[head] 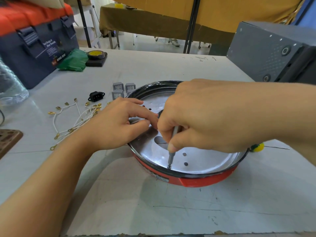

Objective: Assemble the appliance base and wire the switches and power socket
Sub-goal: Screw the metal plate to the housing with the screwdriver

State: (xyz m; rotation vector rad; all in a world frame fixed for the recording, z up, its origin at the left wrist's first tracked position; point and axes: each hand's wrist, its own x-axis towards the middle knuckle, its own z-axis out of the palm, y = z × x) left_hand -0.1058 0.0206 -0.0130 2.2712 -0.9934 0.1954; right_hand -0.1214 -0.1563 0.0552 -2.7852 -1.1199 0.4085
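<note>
The red appliance base (196, 180) sits on the counter (153, 211) under both your hands. Your right hand (205, 115) grips a screwdriver (171, 151), tip on the near rim of the base's metal plate (205, 161). Your left hand (119, 122) presses the plate's left edge, fingers curled. Three grey switches (122, 90), the power socket (96, 96) and white wires (77, 117) lie left of the base.

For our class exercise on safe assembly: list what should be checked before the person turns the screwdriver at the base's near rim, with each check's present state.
1. Screwdriver tip on the near rim of the metal plate: ok.
2. Right hand grips the screwdriver: ok.
3. Left hand rests on the plate, steadying the red base: ok.
4. Screw seated under the tip: cannot tell.
5. Wires, switches and power socket lie apart from the base on the table: ok.
</note>
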